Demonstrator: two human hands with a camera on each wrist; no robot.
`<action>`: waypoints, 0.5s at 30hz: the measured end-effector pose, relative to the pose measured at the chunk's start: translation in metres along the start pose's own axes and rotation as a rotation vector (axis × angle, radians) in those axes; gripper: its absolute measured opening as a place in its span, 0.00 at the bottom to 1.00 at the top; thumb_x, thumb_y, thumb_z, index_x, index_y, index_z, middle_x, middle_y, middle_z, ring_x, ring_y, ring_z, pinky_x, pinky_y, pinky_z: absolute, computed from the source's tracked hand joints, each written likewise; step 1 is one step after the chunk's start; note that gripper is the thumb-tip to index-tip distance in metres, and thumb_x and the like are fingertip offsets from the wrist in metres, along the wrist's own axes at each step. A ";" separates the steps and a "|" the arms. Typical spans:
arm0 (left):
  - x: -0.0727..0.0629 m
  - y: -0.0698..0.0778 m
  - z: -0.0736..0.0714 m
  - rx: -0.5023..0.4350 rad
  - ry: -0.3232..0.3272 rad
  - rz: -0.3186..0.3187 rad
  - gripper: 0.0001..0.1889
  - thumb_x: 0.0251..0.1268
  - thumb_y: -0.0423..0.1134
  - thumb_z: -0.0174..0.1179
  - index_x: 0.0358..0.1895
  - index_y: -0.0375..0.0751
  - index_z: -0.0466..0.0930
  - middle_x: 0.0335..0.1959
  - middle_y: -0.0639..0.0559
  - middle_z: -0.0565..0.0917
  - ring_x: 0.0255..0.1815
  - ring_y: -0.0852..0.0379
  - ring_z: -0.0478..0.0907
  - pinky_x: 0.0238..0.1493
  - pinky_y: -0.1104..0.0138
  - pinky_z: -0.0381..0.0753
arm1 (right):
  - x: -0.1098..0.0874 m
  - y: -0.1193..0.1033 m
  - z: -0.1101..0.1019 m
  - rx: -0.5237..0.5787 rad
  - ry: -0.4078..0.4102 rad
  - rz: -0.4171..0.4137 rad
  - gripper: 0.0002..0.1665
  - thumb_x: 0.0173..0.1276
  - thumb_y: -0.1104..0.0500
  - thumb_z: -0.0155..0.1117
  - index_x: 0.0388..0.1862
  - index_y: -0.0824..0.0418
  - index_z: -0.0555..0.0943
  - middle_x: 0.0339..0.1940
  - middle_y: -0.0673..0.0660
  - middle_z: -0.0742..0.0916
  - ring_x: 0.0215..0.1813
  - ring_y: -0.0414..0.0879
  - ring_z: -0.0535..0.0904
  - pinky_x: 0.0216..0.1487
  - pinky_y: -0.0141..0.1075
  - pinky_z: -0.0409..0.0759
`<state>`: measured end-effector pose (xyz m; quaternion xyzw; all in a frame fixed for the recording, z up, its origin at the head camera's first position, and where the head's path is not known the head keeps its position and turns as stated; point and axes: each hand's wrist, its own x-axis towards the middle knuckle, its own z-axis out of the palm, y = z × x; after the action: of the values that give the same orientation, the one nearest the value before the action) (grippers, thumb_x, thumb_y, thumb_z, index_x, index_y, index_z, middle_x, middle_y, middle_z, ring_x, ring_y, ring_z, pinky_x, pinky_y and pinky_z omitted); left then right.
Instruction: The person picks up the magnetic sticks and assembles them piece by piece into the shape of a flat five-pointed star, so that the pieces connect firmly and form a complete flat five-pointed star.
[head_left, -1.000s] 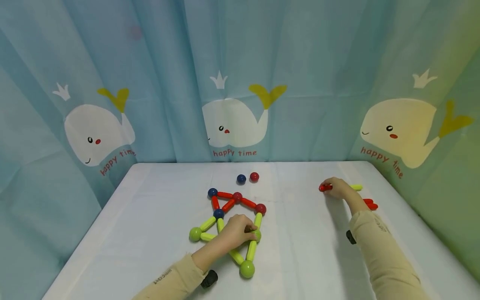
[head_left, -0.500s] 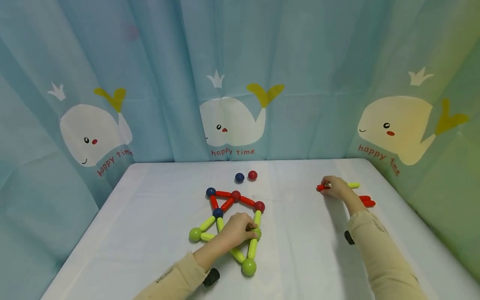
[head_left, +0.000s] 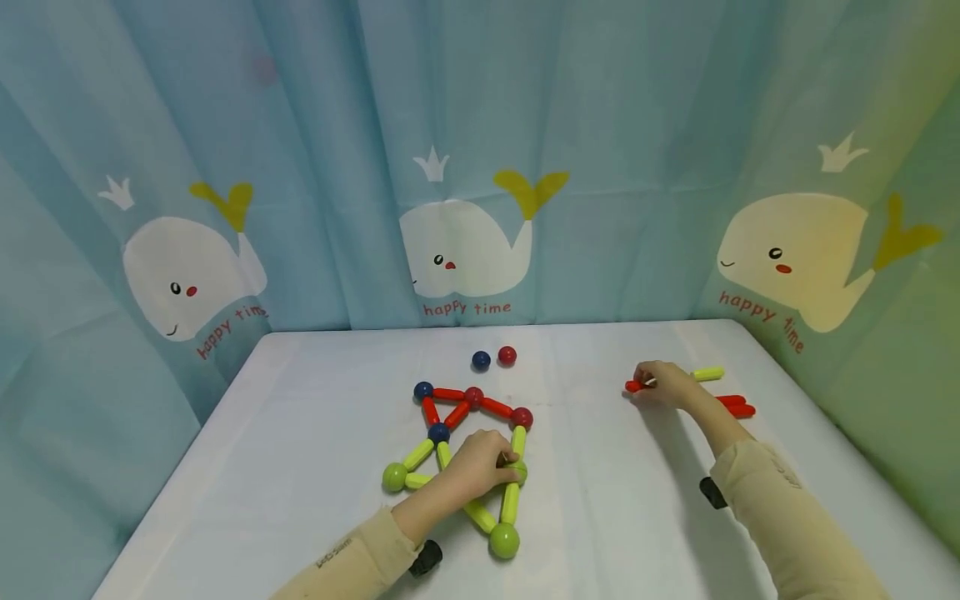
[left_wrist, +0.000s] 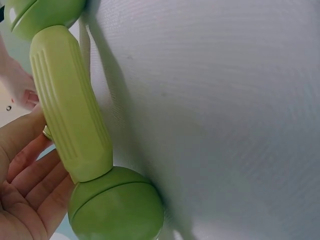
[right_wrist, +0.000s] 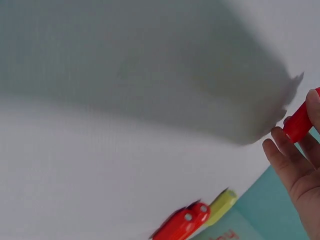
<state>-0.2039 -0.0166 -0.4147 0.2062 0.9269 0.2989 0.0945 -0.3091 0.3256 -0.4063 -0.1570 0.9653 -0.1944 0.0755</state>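
My left hand (head_left: pixel 480 462) pinches a green ball (head_left: pixel 517 474) at the right side of a flat figure of magnetic rods and balls. Up close in the left wrist view, a yellow-green rod (left_wrist: pixel 72 105) joins two green balls, the nearer ball (left_wrist: pixel 117 205) low in the picture. The figure's far part has red rods (head_left: pixel 496 407) with blue and red balls; my hand and forearm hide some of its middle. At the table's right, my right hand (head_left: pixel 666 385) holds a red magnetic rod (right_wrist: pixel 299 123) between thumb and fingers, just above the cloth.
Behind the figure lie a loose blue ball (head_left: pixel 482 361) and a loose red ball (head_left: pixel 507 357). Right of my right hand are two red rods (head_left: pixel 738 410) and a yellow-green rod (head_left: pixel 707 374). A whale-print curtain (head_left: pixel 622 167) borders the white table (head_left: pixel 300 400).
My right hand has carried the red rod a little to the left, away from the rods at the right. The left hand stays at the same green ball.
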 end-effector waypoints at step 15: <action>0.000 -0.001 0.000 -0.018 -0.009 -0.019 0.12 0.52 0.38 0.69 0.40 0.38 0.86 0.31 0.52 0.85 0.28 0.65 0.74 0.32 0.76 0.74 | 0.006 -0.036 0.024 0.043 0.123 -0.142 0.06 0.59 0.69 0.64 0.37 0.68 0.80 0.32 0.62 0.85 0.35 0.51 0.79 0.40 0.45 0.79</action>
<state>-0.2037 -0.0174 -0.4150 0.1980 0.9257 0.3054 0.1032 -0.2999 0.2835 -0.4141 -0.2109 0.9502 -0.2295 0.0053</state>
